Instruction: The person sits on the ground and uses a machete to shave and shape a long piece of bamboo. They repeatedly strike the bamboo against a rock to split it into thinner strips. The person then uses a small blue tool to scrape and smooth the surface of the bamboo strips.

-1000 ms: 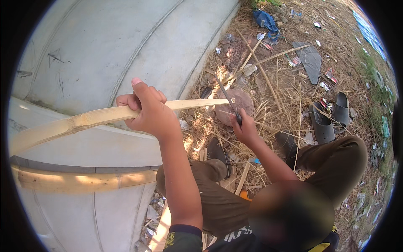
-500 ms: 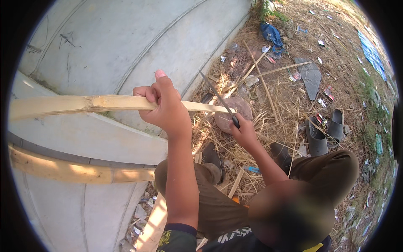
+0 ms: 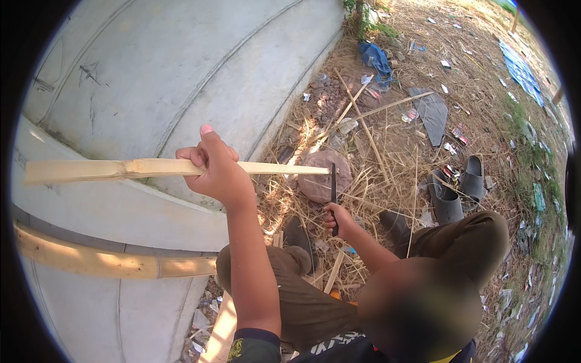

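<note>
My left hand (image 3: 216,168) is wrapped round a long pale bamboo strip (image 3: 148,167), its thumb sticking up. The strip runs sideways, and its right end lies over a round brownish block (image 3: 316,189) on the ground. In my right hand (image 3: 340,220) is the dark handle of a knife (image 3: 333,190). Its blade points away from me and crosses at the tip of the strip. Whether the edge has cut into the bamboo I cannot tell.
Concrete panels (image 3: 181,54) fill the left, with a bamboo pole (image 3: 115,261) along them. Straw and thin bamboo strips (image 3: 363,118) litter the ground around the block. Grey slippers (image 3: 446,196), a grey sheet scrap (image 3: 431,118) and a blue cloth (image 3: 375,59) lie to the right and beyond.
The knife has swung from pointing up and left to nearly straight away from me, at the strip's end. My right hand has come nearer to me. The strip's left end has dropped slightly.
</note>
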Action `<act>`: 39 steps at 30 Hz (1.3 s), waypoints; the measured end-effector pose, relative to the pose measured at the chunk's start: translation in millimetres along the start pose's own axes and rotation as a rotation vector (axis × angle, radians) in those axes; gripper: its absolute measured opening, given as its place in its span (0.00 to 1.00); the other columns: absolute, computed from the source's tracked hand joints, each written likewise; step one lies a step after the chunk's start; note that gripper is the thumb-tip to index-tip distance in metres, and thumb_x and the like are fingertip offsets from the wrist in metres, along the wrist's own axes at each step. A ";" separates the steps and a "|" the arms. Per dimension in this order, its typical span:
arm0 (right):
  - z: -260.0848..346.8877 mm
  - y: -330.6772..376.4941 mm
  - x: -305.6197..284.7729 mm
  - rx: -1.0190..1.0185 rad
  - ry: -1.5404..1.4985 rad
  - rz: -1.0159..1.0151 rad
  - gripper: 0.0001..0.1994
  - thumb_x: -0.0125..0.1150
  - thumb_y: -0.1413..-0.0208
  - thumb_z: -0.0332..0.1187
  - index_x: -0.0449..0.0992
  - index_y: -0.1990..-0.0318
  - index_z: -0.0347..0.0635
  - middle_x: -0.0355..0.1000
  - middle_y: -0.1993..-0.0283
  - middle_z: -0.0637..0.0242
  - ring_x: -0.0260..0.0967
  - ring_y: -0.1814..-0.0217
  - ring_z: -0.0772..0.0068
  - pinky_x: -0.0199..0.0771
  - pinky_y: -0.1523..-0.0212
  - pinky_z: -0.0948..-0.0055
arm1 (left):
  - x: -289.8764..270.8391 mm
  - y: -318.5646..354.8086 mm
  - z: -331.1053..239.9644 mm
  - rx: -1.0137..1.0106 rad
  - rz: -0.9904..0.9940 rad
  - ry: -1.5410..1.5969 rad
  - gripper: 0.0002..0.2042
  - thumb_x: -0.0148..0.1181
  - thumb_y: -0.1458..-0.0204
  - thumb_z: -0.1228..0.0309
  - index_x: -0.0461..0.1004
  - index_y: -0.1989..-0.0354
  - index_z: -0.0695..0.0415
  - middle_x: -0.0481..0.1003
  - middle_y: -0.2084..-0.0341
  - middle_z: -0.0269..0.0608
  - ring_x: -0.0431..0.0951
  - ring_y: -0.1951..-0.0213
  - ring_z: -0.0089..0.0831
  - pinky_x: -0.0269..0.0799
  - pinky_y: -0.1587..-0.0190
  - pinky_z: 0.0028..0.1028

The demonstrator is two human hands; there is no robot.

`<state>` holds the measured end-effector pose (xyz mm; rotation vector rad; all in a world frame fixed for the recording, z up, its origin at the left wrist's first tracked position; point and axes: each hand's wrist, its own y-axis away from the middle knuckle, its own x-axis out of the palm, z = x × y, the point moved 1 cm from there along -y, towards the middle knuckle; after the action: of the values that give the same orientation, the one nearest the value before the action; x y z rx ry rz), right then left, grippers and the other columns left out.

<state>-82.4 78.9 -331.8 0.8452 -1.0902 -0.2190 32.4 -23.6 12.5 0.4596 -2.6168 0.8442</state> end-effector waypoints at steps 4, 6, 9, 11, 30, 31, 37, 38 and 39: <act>-17.1 0.0 8.5 -0.320 0.217 -0.245 0.13 0.57 0.41 0.39 0.65 0.74 0.46 0.60 0.83 0.72 0.57 0.86 0.75 0.61 0.84 0.68 | 1.4 0.2 -6.4 -0.013 0.031 0.017 0.22 0.58 0.35 0.62 0.48 0.73 0.47 0.48 0.88 0.25 0.46 0.85 0.17 0.44 0.81 0.23; -9.7 -8.8 1.3 -0.495 0.304 -0.394 0.17 0.59 0.40 0.46 0.75 0.65 0.38 0.66 0.81 0.66 0.61 0.85 0.74 0.66 0.83 0.65 | -1.8 -2.5 -15.0 -0.072 0.036 0.190 0.23 0.54 0.33 0.54 0.48 0.74 0.47 0.48 0.88 0.25 0.47 0.84 0.17 0.44 0.81 0.22; 37.4 -3.0 0.9 -0.627 0.118 -0.446 0.30 0.58 0.38 0.58 0.77 0.50 0.33 0.70 0.77 0.65 0.60 0.85 0.77 0.65 0.82 0.67 | -3.1 -14.1 -43.3 -0.103 -0.004 0.262 0.24 0.42 0.31 0.44 0.51 0.74 0.46 0.45 0.86 0.26 0.42 0.83 0.20 0.39 0.80 0.23; 67.6 23.8 13.8 -0.588 -0.068 -0.290 0.30 0.56 0.37 0.59 0.76 0.51 0.35 0.70 0.75 0.67 0.58 0.84 0.79 0.62 0.81 0.69 | -24.8 -27.9 -50.2 -0.122 -0.075 0.304 0.23 0.40 0.31 0.43 0.52 0.74 0.45 0.45 0.85 0.26 0.41 0.83 0.21 0.38 0.79 0.24; 50.5 69.3 -31.8 -0.575 0.478 -0.656 0.15 0.58 0.38 0.38 0.67 0.73 0.38 0.63 0.84 0.66 0.63 0.87 0.69 0.63 0.85 0.64 | -40.3 -20.0 -33.1 -0.101 0.115 0.288 0.27 0.41 0.35 0.37 0.49 0.74 0.45 0.44 0.86 0.27 0.42 0.83 0.21 0.38 0.79 0.25; 43.9 60.0 -37.9 -0.557 0.525 -0.669 0.15 0.58 0.38 0.38 0.68 0.73 0.38 0.64 0.84 0.66 0.63 0.87 0.69 0.63 0.86 0.64 | -38.8 -19.8 -25.9 -0.095 0.116 0.255 0.27 0.42 0.35 0.36 0.49 0.74 0.45 0.44 0.86 0.27 0.42 0.83 0.21 0.38 0.79 0.25; 30.3 12.2 -28.0 -0.645 0.846 -0.591 0.15 0.57 0.36 0.39 0.69 0.71 0.39 0.66 0.81 0.66 0.65 0.87 0.69 0.68 0.83 0.62 | -22.2 -17.0 -5.3 -0.024 0.089 0.071 0.31 0.39 0.36 0.34 0.44 0.76 0.47 0.43 0.87 0.26 0.42 0.84 0.20 0.39 0.81 0.24; 41.6 2.9 -36.4 -0.663 0.929 -0.632 0.14 0.57 0.36 0.38 0.69 0.70 0.38 0.66 0.81 0.65 0.66 0.85 0.68 0.68 0.81 0.61 | -16.5 -17.2 -4.0 -0.038 0.078 0.076 0.30 0.39 0.35 0.34 0.44 0.76 0.47 0.43 0.86 0.27 0.43 0.83 0.21 0.40 0.80 0.24; 49.2 -3.8 -31.8 -0.665 1.017 -0.659 0.14 0.57 0.35 0.38 0.68 0.69 0.37 0.65 0.81 0.63 0.67 0.84 0.67 0.68 0.80 0.60 | -17.5 -19.3 0.3 -0.049 0.062 0.065 0.30 0.38 0.35 0.35 0.44 0.75 0.47 0.44 0.86 0.27 0.43 0.83 0.21 0.41 0.80 0.25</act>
<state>-138.3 69.3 -346.8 0.5450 0.2500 -0.5804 55.7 -35.2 14.5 0.3342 -2.5978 0.7981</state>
